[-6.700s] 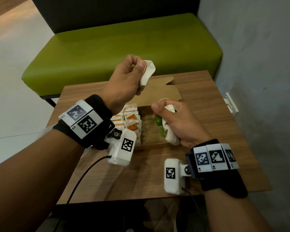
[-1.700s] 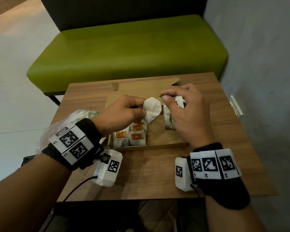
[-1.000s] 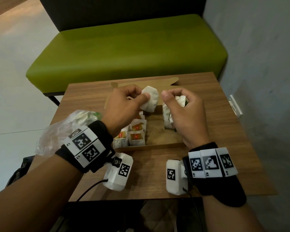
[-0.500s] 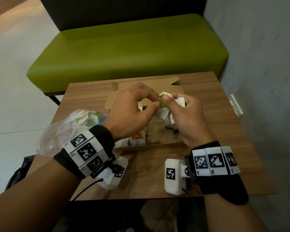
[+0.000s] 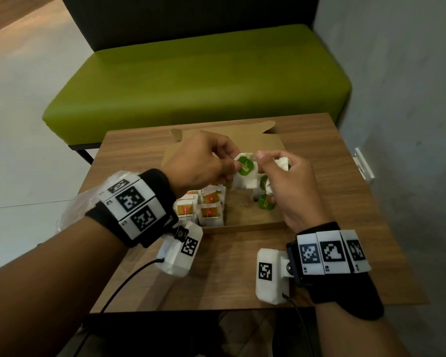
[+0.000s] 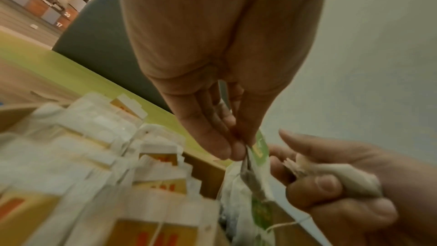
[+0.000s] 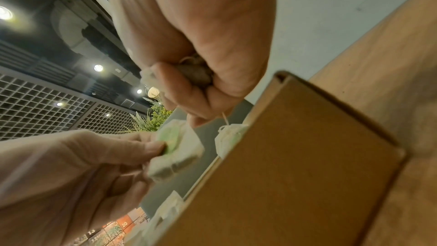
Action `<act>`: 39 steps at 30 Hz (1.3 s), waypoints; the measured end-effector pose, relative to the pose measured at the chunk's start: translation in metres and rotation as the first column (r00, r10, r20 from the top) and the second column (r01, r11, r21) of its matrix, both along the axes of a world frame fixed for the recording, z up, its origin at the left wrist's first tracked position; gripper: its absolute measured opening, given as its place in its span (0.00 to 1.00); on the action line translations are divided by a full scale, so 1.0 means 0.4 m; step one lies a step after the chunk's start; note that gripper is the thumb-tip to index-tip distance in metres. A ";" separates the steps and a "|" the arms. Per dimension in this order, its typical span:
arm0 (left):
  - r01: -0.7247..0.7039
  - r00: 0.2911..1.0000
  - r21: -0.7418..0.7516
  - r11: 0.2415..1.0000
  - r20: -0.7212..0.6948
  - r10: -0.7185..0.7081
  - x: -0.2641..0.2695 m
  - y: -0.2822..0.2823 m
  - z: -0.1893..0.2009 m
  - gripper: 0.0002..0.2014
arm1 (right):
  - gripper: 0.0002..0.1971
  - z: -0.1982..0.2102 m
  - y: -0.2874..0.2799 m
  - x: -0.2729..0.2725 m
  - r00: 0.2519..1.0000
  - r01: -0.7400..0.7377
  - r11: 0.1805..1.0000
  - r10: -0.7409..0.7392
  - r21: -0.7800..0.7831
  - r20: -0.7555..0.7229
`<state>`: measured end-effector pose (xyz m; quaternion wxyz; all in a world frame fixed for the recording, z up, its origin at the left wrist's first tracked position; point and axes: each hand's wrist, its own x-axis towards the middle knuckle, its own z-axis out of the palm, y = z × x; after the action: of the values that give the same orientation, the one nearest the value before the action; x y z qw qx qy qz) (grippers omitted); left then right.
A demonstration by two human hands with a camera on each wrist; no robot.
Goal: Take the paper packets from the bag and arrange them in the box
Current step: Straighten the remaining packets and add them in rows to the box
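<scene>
Hands rose, exposing green-labelled packet.

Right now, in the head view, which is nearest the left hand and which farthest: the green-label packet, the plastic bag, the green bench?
1. Green-label packet: pinched by the left hand.
2. Plastic bag: table's left edge.
3. Green bench: beyond the table.

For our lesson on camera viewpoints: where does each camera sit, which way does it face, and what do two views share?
Head: worn on the head, looks down at the table, the box, both forearms.
Left wrist: under the left hand, looks along its fingers at the green-label packet.
Right wrist: under the right hand, looks up past the box wall.
All three share that packet.
</scene>
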<state>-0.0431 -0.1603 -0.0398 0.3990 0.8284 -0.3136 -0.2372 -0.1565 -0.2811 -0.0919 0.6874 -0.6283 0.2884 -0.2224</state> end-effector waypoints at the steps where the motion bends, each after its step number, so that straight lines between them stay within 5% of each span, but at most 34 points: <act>1: 0.004 1.000 0.039 0.999 -0.017 -0.003 0.003 -0.006 -0.006 0.02 | 0.09 -0.006 -0.001 0.001 1.000 0.023 1.000 -0.024 -0.002 -0.009; 3: 0.007 1.000 0.115 0.993 0.004 -0.008 0.004 -0.021 -0.019 0.02 | 0.11 -0.013 -0.003 0.003 0.998 0.056 0.998 -0.056 0.013 -0.011; 7: -0.003 0.962 0.298 0.954 0.261 -0.079 0.014 -0.046 -0.041 0.02 | 0.10 -0.019 -0.006 0.006 0.997 0.068 0.997 -0.067 0.040 -0.025; 13: -0.113 0.866 0.402 0.909 0.488 -0.108 0.022 -0.057 -0.048 0.02 | 0.11 -0.016 -0.012 0.000 0.998 0.052 0.995 -0.050 0.081 -0.027; 21: -0.140 0.879 0.394 0.908 0.472 -0.069 0.028 -0.068 -0.054 0.06 | 0.10 -0.006 -0.012 -0.004 0.999 0.033 0.994 -0.029 0.103 -0.045; 27: -0.102 0.949 0.364 0.926 0.315 -0.019 0.038 -0.067 -0.064 0.07 | 0.12 -0.002 -0.011 -0.003 0.998 0.037 0.993 -0.032 0.115 -0.049; 32: -0.164 0.890 0.379 0.911 0.456 -0.029 0.035 -0.067 -0.061 0.06 | 0.12 0.002 -0.009 -0.004 0.998 0.037 0.991 -0.031 0.127 -0.050; 35: -0.167 0.846 0.360 0.918 0.531 -0.054 0.039 -0.068 -0.063 0.14 | 0.16 0.003 -0.008 -0.003 0.998 0.045 0.990 -0.039 0.132 -0.048; 39: -0.103 0.827 0.156 0.982 0.562 -0.002 0.007 -0.058 -0.033 0.13 | 0.26 0.017 -0.008 -0.002 1.000 0.023 0.978 -0.021 0.206 -0.015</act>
<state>-0.0403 -0.1837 -0.0529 0.2195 0.9020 -0.3718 -0.0009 -0.1575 -0.2841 -0.0850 0.7445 -0.5519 0.3210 -0.1949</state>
